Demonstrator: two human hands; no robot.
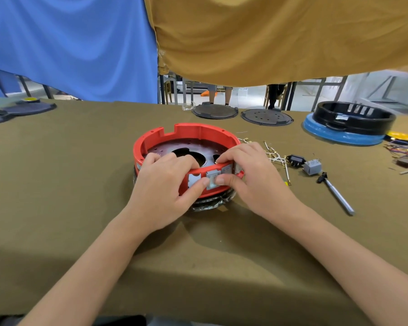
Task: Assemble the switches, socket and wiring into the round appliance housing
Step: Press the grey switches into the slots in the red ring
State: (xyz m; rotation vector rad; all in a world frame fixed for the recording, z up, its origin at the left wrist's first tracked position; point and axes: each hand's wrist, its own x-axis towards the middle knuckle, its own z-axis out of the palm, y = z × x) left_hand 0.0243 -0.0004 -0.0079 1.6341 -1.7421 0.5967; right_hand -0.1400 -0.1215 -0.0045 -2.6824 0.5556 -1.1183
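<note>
Red round housing (186, 137) sits mid-table (80, 184) on a dark base. Both hands grip its near wall: fingers curled over the rim inside, thumbs outside. Left hand (163, 184) thumb and right hand (252, 175) thumb both press on the grey switch (212, 180) seated in the middle wall cutout. Cutout to its left is open; the one to its right is partly hidden by the right hand. On the table to the right, apart from the housing: loose wires (275, 156), black socket (296, 160), second grey switch (312, 166), screwdriver (337, 194). Farther back: two dark round plates (266, 117), black housing on blue base (351, 118).
</note>
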